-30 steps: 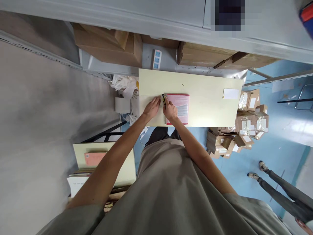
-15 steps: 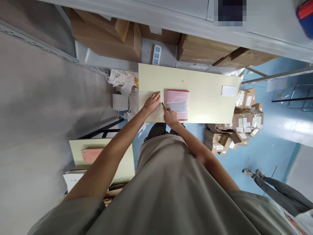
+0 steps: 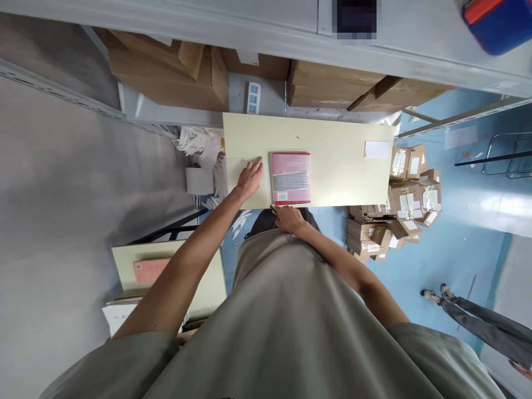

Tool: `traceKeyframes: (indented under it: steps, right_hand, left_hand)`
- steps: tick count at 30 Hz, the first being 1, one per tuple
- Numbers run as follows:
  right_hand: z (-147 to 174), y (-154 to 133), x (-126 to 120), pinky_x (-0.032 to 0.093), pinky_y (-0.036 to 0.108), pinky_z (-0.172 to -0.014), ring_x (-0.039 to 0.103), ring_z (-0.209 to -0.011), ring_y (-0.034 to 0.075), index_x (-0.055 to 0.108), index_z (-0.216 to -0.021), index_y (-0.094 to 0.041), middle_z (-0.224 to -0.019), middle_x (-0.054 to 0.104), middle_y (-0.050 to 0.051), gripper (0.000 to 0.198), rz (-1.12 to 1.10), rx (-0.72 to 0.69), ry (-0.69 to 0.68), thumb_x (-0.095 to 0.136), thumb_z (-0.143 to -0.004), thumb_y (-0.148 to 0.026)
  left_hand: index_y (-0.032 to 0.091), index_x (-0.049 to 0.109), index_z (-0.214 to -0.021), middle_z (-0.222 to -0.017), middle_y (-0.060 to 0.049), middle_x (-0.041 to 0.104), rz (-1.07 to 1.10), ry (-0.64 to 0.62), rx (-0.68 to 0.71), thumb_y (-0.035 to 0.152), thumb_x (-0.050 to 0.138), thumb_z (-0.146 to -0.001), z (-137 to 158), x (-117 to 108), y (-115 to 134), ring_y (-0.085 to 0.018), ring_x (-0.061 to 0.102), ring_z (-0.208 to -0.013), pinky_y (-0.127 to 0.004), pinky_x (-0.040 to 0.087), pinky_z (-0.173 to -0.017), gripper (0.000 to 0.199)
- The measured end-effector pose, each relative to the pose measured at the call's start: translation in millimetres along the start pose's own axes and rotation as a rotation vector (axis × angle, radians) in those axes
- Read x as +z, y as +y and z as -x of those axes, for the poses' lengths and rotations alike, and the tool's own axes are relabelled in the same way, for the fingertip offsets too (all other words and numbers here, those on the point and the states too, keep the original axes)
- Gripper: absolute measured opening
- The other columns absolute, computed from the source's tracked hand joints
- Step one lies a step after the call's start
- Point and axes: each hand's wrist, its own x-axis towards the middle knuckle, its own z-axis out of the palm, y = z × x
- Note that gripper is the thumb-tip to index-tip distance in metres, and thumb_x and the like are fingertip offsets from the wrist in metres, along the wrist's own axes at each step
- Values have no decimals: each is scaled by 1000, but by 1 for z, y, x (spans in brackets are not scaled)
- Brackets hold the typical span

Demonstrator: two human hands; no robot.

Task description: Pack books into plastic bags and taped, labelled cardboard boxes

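On the pale yellow tabletop (image 3: 341,177) lies a flat pink package (image 3: 291,163) in clear plastic, with red edges, a grey band across it and a barcode label at its near end. My left hand (image 3: 250,178) rests flat to the left of the package, fingers stretched out, on what looks like a thin clear sheet whose outline is faint. By the table's near edge, just below the package, my right hand (image 3: 290,219) is closed around a utility knife (image 3: 274,211). Only the knife's yellow and black front end shows; its blade is too small to make out.
A white card (image 3: 377,149) lies at the table's right. Behind are a power strip (image 3: 253,98) and large cartons (image 3: 332,83) under a grey shelf. Small boxes (image 3: 409,199) are piled on the right floor. A side table (image 3: 203,271) stands lower left. Another person's legs (image 3: 477,318) show lower right.
My right hand has drawn the knife toward me, from beside the package's left edge to the table's near edge. My left hand stays flat. The view has shifted slightly.
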Motion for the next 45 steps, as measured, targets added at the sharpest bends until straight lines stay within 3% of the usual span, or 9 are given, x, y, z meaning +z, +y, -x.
traceKeyframes:
  steps: [8,14,19,23,27,32,38,42,45]
  right_hand:
    - [42,96,-45,64,38,-101,84,-114,31,67,-162,-27,-131,87,9,60,-404,-9,382,67,-102,-26]
    - [70,177,-109,69,37,-73,77,-74,22,60,-165,-24,-120,84,9,71,-711,-150,714,71,-98,-46]
    - [69,233,-198,69,50,-98,79,-114,32,58,-150,-23,-126,78,14,57,-527,-248,1181,70,-100,-48]
    - [48,262,-284,66,57,-106,75,-126,35,55,-147,-21,-139,68,18,44,-223,-227,1339,55,-111,-46]
    - [13,278,-352,63,61,-108,71,-132,39,59,-144,-15,-145,61,24,40,-48,-157,1347,42,-116,-39]
    - [-27,288,-393,55,68,-116,66,-139,39,62,-137,-10,-137,66,24,40,33,-153,1333,35,-119,-33]
    - [-16,282,-372,51,72,-121,60,-147,38,61,-147,-16,-152,61,25,47,7,-239,1408,26,-121,-34]
    - [-6,270,-282,51,68,-123,61,-148,38,64,-148,-18,-150,63,25,50,-133,-317,1363,27,-121,-38]
    - [-20,258,-190,58,52,-118,71,-131,32,66,-144,-16,-138,72,23,42,-338,-338,1032,40,-117,-37]
  left_hand:
    - [3,61,-156,-181,-28,46,29,36,-102,12,52,-97,25,7,36,-36,50,-167,-54,46,-137,60]
    - [9,62,-159,-165,-24,65,118,146,-14,26,52,-110,10,-21,133,-34,62,-157,-53,47,-138,53]
    - [17,60,-162,-164,-17,66,187,385,235,29,50,-114,-42,-89,243,-30,64,-154,-49,52,-134,50]
    - [25,57,-165,-164,-12,66,210,554,378,30,51,-116,-92,-146,315,-27,64,-153,-47,55,-131,49]
    - [26,55,-166,-164,-11,64,171,646,447,28,50,-117,-135,-184,350,-27,60,-157,-49,52,-134,49]
    - [25,55,-166,-163,-13,63,124,714,435,28,52,-117,-156,-204,360,-29,61,-157,-49,53,-133,50]
    - [26,60,-162,-159,-10,68,132,744,342,27,53,-116,-143,-183,337,-26,68,-148,-45,57,-128,47]
    - [21,70,-152,-149,-12,75,163,624,37,24,53,-112,-105,-120,263,-26,76,-132,-41,61,-121,43]
    - [17,76,-145,-148,-17,77,134,402,-474,23,56,-108,-57,-61,197,-32,75,-135,-46,58,-124,42]
